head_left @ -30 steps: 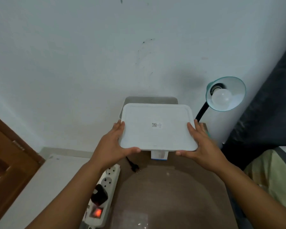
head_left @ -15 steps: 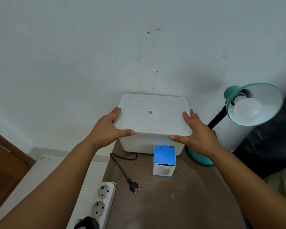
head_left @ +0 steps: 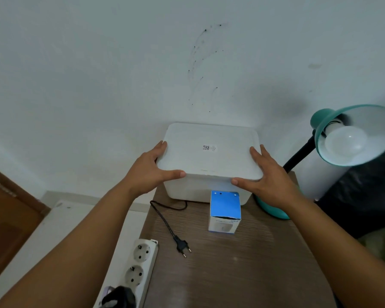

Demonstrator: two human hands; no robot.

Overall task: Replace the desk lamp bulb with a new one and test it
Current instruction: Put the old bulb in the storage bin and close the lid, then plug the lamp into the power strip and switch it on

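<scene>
Left hand (head_left: pixel 150 172): spread flat against the left edge of the lid (head_left: pixel 209 150), thumb lying along the front rim, fingers (head_left: pixel 160 147) reaching up the side; it grips the lid and nothing else.
Right hand (head_left: pixel 268 178): mirrors the left on the lid's right edge, thumb on the front rim, fingers (head_left: pixel 257 153) up the side, clasping the lid.
Lid: white, rounded corners, a small square code sticker near its middle; it sits on top of the white box (head_left: pixel 187 190), level and matched to its outline.
White box: stands at the back of the worktop (head_left: pixel 242 263), close against the wall (head_left: pixel 98 74).
Bulb carton (head_left: pixel 225 211): blue top, white front, upright on the worktop just in front of the white box, between the two hands and lower in view.
Lamp (head_left: pixel 351 134): teal shade tilted toward the camera at the right, black bent neck, teal base (head_left: pixel 274 211) on the worktop partly hidden behind the right hand.
Bulb (head_left: pixel 345 142): white, round, seated in the shade's socket, unlit.
Cord (head_left: pixel 165 216): black, runs from under the box across the worktop to a two-pin plug (head_left: pixel 182 245) that lies loose, in no socket.
Power strip (head_left: pixel 138 267): white, beside the worktop's left edge, two sockets free, a dark plug in the nearest one.
</scene>
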